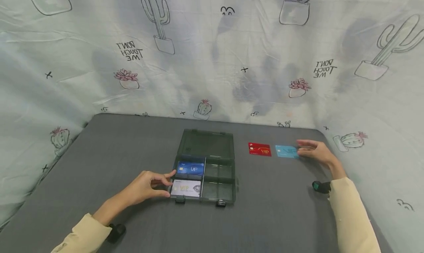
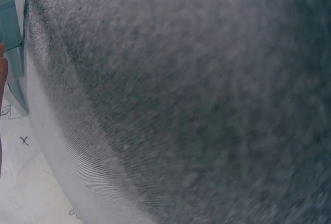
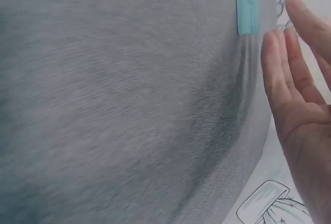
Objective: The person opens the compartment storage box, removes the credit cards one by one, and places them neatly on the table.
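A dark translucent green plastic case (image 1: 218,185) lies with its lid (image 1: 206,145) folded back. In its left column, a blue VIP card (image 1: 190,168) fills the upper compartment and a white VIP card (image 1: 186,188) the lower one. My left hand (image 1: 149,188) is at the case's left edge, thumb and fingers spread along the rim beside the two cards. To the right, my right hand (image 1: 314,151) hovers at the right end of a light blue card (image 1: 286,151). Its fingers (image 3: 279,69) are extended, with the card just beyond their tips in the right wrist view.
A red VIP card (image 1: 260,149) lies left of the light blue card on the grey tabletop (image 1: 271,216). Two latches (image 1: 221,203) stick out at the case's front edge. A cactus-print cloth (image 1: 212,54) hangs behind and along both sides.
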Action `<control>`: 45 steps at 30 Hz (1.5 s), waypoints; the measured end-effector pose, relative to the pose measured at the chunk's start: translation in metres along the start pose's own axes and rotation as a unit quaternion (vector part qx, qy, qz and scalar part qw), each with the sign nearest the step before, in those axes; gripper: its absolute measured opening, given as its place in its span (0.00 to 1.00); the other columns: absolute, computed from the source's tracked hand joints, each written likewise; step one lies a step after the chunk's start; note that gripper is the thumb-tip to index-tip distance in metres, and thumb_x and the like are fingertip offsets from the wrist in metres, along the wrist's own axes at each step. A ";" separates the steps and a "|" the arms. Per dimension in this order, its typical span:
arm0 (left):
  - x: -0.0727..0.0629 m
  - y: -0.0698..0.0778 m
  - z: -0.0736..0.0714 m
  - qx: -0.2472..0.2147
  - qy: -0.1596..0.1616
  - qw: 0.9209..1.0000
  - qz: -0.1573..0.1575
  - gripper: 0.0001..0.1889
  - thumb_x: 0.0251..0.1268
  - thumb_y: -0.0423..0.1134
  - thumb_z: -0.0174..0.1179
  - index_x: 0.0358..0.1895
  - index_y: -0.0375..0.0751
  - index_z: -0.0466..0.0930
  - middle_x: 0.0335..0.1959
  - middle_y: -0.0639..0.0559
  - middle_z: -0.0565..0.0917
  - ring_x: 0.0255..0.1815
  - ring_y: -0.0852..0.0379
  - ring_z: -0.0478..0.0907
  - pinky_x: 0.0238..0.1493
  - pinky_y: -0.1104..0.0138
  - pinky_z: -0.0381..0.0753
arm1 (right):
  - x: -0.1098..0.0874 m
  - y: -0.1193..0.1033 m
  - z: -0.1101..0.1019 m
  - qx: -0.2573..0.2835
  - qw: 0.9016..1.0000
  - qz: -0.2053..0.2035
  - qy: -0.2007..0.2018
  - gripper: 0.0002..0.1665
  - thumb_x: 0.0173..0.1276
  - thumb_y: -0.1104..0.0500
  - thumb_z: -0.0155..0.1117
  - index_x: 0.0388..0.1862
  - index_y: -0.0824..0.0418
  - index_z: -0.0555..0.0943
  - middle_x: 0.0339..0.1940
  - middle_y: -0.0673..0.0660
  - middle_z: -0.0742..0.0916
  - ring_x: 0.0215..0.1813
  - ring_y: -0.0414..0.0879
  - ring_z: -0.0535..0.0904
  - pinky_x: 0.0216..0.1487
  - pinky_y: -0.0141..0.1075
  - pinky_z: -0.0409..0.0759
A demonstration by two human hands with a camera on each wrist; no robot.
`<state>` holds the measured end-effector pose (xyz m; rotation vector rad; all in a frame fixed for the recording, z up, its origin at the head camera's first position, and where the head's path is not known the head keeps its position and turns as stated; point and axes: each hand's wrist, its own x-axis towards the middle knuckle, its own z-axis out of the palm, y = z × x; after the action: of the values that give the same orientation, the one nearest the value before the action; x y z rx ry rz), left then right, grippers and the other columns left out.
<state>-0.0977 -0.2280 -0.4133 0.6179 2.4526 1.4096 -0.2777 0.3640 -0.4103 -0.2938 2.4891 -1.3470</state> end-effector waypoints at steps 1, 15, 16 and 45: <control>0.000 0.000 0.000 0.001 0.001 1.000 -0.002 0.13 0.51 0.40 0.72 0.39 0.38 0.85 0.64 0.37 0.71 0.53 0.52 0.81 0.55 0.60 0.78 | -0.002 0.000 0.001 0.012 1.000 -0.007 -0.004 0.39 0.65 0.61 0.68 0.68 0.76 0.63 0.64 0.73 0.73 0.46 0.27 0.79 0.47 0.25 0.80; 0.008 0.000 -0.002 0.000 0.004 1.000 -0.005 0.14 0.50 0.39 0.72 0.40 0.37 0.85 0.64 0.39 0.70 0.57 0.47 0.78 0.57 0.61 0.77 | -0.031 -0.024 0.021 0.083 0.995 -0.053 0.024 0.32 0.67 0.62 0.65 0.68 0.67 0.68 0.55 0.35 0.81 0.50 0.28 0.79 0.47 0.22 0.78; 0.008 0.000 -0.002 0.001 0.002 1.000 -0.007 0.14 0.50 0.39 0.72 0.40 0.38 0.85 0.64 0.39 0.70 0.57 0.46 0.77 0.57 0.61 0.77 | -0.035 -0.026 0.023 0.082 0.995 -0.052 0.022 0.32 0.68 0.62 0.64 0.69 0.66 0.67 0.54 0.34 0.80 0.50 0.28 0.79 0.47 0.21 0.78; 0.000 -0.001 0.003 0.007 0.015 1.000 -0.015 0.14 0.50 0.39 0.72 0.40 0.38 0.85 0.64 0.39 0.71 0.60 0.44 0.75 0.57 0.58 0.77 | -0.096 -0.097 0.139 0.173 0.977 -0.067 -0.110 0.30 0.68 0.66 0.62 0.68 0.68 0.67 0.63 0.49 0.79 0.63 0.52 0.74 0.55 0.32 0.79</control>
<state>-0.0964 -0.2259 -0.4159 0.5646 2.4857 1.4023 -0.1356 0.2332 -0.3859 -0.5059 2.0436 -1.6686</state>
